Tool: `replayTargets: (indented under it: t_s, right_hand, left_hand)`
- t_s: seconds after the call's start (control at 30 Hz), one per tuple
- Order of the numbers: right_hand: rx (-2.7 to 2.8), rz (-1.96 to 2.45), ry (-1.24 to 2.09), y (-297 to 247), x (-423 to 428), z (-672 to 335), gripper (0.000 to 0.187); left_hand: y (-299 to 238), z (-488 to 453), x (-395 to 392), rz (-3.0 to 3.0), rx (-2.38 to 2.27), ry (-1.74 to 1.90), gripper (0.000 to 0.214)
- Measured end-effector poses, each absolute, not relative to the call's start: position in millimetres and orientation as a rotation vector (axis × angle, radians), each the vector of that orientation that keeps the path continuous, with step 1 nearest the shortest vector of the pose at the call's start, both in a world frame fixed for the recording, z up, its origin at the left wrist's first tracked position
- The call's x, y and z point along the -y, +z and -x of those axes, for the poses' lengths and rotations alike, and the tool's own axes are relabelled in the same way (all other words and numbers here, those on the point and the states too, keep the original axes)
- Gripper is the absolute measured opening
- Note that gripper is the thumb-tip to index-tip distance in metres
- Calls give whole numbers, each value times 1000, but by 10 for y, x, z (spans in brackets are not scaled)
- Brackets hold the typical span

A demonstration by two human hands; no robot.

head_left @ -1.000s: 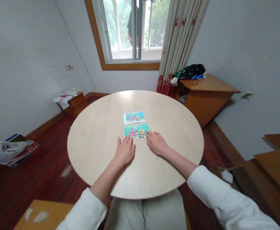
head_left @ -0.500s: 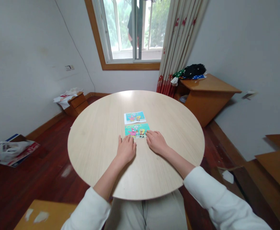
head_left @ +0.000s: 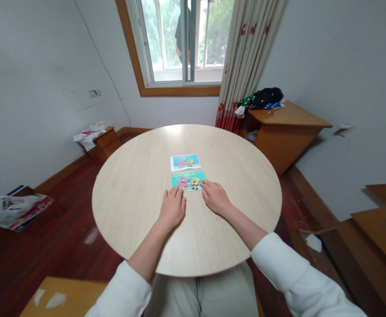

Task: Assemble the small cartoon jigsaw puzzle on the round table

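Note:
On the round pale wooden table (head_left: 130, 185) lies a turquoise cartoon picture (head_left: 188, 176) with a pink figure and a yellow square one. My left hand (head_left: 173, 206) rests palm down, fingers stretched out, its fingertips at the picture's lower left edge. At the lower right edge my right hand (head_left: 215, 196) lies flat, its fingertips on the corner. Just beyond is a smaller printed sheet (head_left: 185, 162) with a similar picture and a white margin on its left. Neither hand grips anything.
A wooden desk (head_left: 288, 114) with a heap of dark and spotted cloth (head_left: 267, 97) stands back right, beside a curtain (head_left: 242, 66). Papers (head_left: 92, 134) top a small cabinet at the left. A flattened box with a plastic bag (head_left: 16, 207) lies on the floor.
My left hand has shifted very slightly, its thumb drawn in closer to the fingers. The right hand and both pictures stay where they were; the view moves a touch.

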State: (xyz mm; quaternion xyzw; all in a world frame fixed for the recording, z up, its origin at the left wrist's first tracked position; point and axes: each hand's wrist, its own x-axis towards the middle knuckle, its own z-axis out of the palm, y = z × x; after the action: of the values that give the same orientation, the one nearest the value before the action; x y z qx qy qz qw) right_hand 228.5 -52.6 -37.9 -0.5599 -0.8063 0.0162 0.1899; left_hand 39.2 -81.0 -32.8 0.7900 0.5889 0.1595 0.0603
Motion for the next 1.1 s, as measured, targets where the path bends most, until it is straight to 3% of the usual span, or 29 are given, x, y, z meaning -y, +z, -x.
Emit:
replayTargets:
  t_s: [0.43, 0.7, 1.1]
  right_hand:
    - [2252, 1520, 39, -505, 480, -2319, 42]
    - [2125, 1511, -24, -412, 539, -2312, 32]
    - [2087, 1586, 49, -378, 553, -2309, 25]
  left_hand:
    - [-451, -368, 750, -2398, -1762, 620, 35]
    - [-319, -363, 794, -2362, -1860, 757, 29]
    - [-177, -354, 827, -2198, -2037, 597, 28]
